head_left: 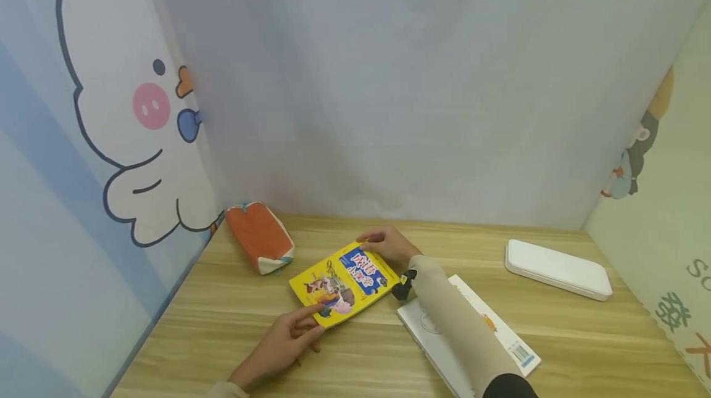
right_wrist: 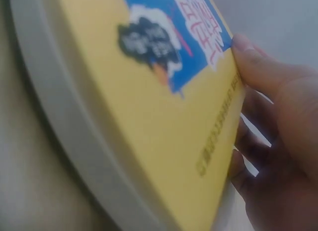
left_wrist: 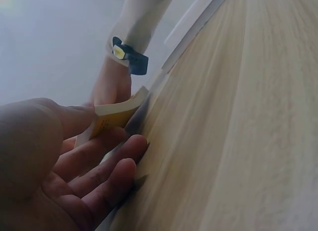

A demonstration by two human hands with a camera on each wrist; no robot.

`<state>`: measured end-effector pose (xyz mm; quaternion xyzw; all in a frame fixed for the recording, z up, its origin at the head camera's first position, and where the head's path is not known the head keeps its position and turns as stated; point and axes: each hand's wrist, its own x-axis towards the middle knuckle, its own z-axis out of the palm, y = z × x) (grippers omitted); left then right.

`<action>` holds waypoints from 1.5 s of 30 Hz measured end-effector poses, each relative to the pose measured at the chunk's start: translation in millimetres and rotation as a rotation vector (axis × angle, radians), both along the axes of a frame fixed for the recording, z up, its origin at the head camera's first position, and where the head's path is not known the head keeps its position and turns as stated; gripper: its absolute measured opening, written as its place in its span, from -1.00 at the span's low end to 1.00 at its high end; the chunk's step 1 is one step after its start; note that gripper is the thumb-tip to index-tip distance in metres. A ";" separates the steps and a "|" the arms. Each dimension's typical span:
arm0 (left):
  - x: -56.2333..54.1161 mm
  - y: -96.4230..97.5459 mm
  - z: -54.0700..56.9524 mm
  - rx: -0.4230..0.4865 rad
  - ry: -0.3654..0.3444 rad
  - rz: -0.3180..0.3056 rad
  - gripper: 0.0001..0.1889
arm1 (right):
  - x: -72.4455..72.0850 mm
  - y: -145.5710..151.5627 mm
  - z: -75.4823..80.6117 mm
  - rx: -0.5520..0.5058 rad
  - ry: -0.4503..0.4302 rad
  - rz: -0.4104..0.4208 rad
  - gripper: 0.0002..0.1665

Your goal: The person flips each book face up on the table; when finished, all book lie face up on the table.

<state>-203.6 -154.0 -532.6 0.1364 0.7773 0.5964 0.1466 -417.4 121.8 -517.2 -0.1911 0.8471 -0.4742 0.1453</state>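
A yellow paperback book (head_left: 339, 284) with a blue title panel and cartoon figures lies slantwise between both hands, cover up, low over the table. My left hand (head_left: 289, 339) pinches its near left corner; the left wrist view shows the thumb at the book's edge (left_wrist: 117, 109) and other fingers partly curled below. At the far right edge, my right hand (head_left: 389, 245) grips the book, thumb (right_wrist: 256, 57) on the cover's edge and fingers behind it. Whether the book touches the table is hard to tell.
Beneath the right forearm lie white books or booklets (head_left: 513, 345), one with a barcode. An orange and white pouch (head_left: 258, 234) sits at the back left, a white flat case (head_left: 558, 268) at the right. Curtained walls (head_left: 389, 89) enclose the wooden table (head_left: 189, 336).
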 end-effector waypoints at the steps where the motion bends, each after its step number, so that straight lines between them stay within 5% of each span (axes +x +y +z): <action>1: 0.0 0.3 0.4 -0.002 0.000 -0.001 -0.42 | -0.4 -0.9 -0.2 0.011 0.010 0.005 -0.73; 15: -0.7 -2.3 5.7 -0.008 -0.098 -0.037 -0.31 | -10.1 -15.9 -3.4 0.116 0.068 0.082 -0.66; 24: -2.7 -2.9 12.5 -0.031 -0.174 -0.097 -0.25 | -11.8 -23.6 -6.5 0.107 -0.078 0.095 -0.60; 32: -9.1 -0.5 11.2 -0.032 -0.199 -0.120 -0.21 | -5.5 -24.7 1.7 0.146 -0.109 0.103 -0.59; 41: -12.5 2.3 8.4 -0.017 -0.149 -0.136 -0.30 | 10.8 -3.8 25.2 0.296 0.080 0.122 -0.49; 45: -13.6 3.5 9.6 0.001 -0.123 -0.105 -0.45 | 26.3 21.9 42.7 0.189 0.130 0.104 -0.48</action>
